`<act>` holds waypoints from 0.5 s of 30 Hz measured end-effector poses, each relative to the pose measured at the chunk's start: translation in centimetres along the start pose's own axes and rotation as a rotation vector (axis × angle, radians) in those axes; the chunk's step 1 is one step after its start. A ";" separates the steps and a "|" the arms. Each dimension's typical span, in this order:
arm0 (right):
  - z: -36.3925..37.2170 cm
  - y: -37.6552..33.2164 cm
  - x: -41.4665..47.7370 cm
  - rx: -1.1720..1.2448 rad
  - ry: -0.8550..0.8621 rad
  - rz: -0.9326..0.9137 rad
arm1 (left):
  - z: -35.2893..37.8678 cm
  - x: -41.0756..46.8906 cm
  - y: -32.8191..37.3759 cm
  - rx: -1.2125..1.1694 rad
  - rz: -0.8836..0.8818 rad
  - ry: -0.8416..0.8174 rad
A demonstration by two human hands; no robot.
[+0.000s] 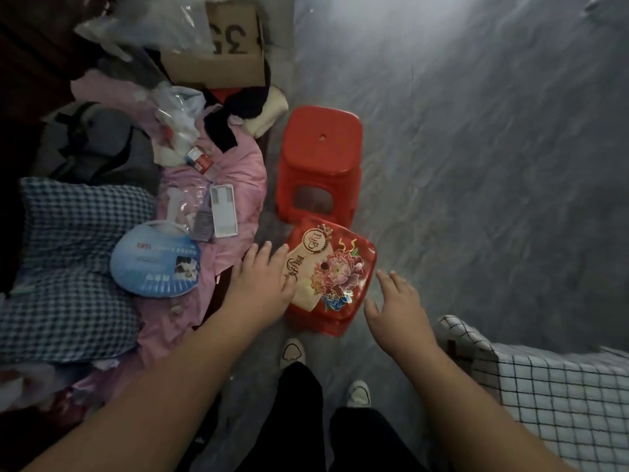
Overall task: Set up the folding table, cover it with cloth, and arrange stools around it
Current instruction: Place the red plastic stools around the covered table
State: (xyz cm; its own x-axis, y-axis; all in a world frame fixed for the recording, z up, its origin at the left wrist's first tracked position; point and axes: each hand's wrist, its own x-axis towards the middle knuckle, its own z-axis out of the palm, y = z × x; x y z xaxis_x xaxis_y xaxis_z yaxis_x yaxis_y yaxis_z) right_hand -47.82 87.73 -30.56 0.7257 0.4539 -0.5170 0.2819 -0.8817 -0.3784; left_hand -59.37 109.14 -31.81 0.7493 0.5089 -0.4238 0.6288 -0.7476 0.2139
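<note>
Two red plastic stools stand on the grey floor ahead of me. The far stool (320, 158) is bare. The near stool (318, 323) carries a red packet with a flower print (335, 267) on its seat, which hides most of the stool. My left hand (260, 282) rests with spread fingers on the packet's left edge. My right hand (396, 306) hovers open just right of the packet, not touching it. At the lower right a white cloth with a black grid (551, 386) drapes over the table's corner.
A bed at the left holds pink bedding (235, 185), a blue checked pillow (68, 267), a blue round fan (155, 258), clothes and a cardboard box (218, 52). My feet in white shoes (292, 352) stand just before the near stool. Grey floor spreads to the right.
</note>
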 end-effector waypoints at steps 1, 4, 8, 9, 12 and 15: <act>1.1 0.1 2.0 0.034 -0.024 0.044 | 1.0 2.1 -0.7 -0.006 -0.007 -0.026; 5.0 0.9 8.0 0.138 -0.087 0.153 | 5.4 8.1 -2.6 -0.031 -0.023 -0.105; 11.3 3.3 15.1 0.352 -0.136 0.296 | 13.6 15.2 -4.8 -0.152 -0.083 -0.216; 13.0 4.1 16.8 0.393 -0.127 0.326 | 15.4 16.7 -5.2 -0.183 -0.103 -0.229; 18.0 7.0 21.2 0.486 -0.060 0.407 | 20.0 21.0 -6.6 -0.277 -0.184 -0.225; 21.5 9.1 23.6 0.591 -0.021 0.521 | 23.1 23.8 -7.7 -0.404 -0.312 -0.249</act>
State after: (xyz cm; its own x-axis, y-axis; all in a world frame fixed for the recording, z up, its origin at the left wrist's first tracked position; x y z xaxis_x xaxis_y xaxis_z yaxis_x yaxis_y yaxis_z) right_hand -41.67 93.20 -62.69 0.6592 0.0083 -0.7519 -0.4758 -0.7697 -0.4256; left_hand -51.22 117.16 -63.84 0.4746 0.5265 -0.7054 0.8787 -0.3309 0.3442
